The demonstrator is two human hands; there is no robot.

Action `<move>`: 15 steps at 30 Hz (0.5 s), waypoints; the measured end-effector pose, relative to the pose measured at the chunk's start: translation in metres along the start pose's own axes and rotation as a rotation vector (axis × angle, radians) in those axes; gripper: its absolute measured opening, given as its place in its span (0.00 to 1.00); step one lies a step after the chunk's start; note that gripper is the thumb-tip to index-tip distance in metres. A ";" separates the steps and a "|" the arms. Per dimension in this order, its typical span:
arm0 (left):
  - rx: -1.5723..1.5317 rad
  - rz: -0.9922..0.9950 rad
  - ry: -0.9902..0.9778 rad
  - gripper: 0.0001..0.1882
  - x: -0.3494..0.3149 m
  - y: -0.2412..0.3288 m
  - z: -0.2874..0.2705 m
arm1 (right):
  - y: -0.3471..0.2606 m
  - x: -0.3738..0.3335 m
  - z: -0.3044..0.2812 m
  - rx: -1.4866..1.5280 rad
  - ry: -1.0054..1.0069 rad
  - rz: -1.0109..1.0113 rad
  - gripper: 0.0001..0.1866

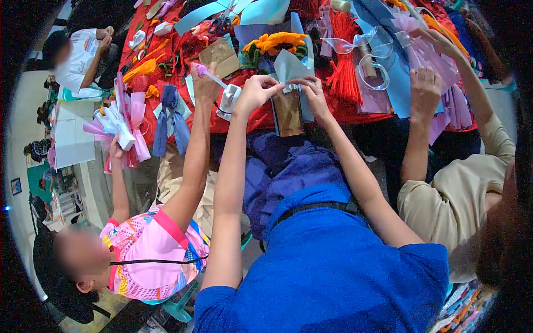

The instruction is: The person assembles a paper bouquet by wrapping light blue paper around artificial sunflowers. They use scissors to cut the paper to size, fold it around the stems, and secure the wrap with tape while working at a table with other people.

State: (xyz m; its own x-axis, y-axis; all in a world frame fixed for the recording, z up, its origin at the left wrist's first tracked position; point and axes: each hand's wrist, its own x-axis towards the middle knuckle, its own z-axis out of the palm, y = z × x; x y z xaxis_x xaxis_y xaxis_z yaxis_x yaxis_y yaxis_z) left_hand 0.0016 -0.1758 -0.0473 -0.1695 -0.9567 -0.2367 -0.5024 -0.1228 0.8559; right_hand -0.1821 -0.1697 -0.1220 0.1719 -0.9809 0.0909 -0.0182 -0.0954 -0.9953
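Observation:
Both my hands meet at the table's front edge, at the gathered base of a pale, thin wrapping sheet. My left hand pinches the sheet's left side between thumb and fingertips. From the right, my right hand is closed at the same gathered spot. Just beyond the sheet lies a bouquet with an orange yarn-like flower and green leaves, in blue-grey wrapping. Below my fingers a brown, shiny flat piece hangs over the table edge; I cannot tell what it is. Exactly what each fingertip grips is too small to see.
A red-covered table holds bundled red stems, blue sheets and clear ribbon. At left, a co-worker in pink holds a pink-tipped stick near a white block. Another co-worker's hands work close on the right.

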 end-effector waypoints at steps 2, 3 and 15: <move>0.022 -0.011 -0.008 0.16 -0.001 0.006 0.002 | 0.003 0.002 -0.001 0.001 -0.013 -0.016 0.14; 0.044 -0.022 -0.014 0.16 0.000 0.009 0.003 | 0.004 0.001 -0.002 0.000 -0.011 -0.015 0.14; 0.139 -0.079 0.039 0.17 0.008 0.006 0.010 | 0.002 0.001 0.002 0.012 0.034 -0.016 0.14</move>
State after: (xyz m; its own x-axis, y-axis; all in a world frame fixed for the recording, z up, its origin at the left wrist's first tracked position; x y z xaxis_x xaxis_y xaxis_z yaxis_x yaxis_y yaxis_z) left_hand -0.0114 -0.1815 -0.0491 -0.0933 -0.9552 -0.2810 -0.6255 -0.1634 0.7629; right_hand -0.1802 -0.1711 -0.1244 0.1386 -0.9845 0.1078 -0.0038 -0.1094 -0.9940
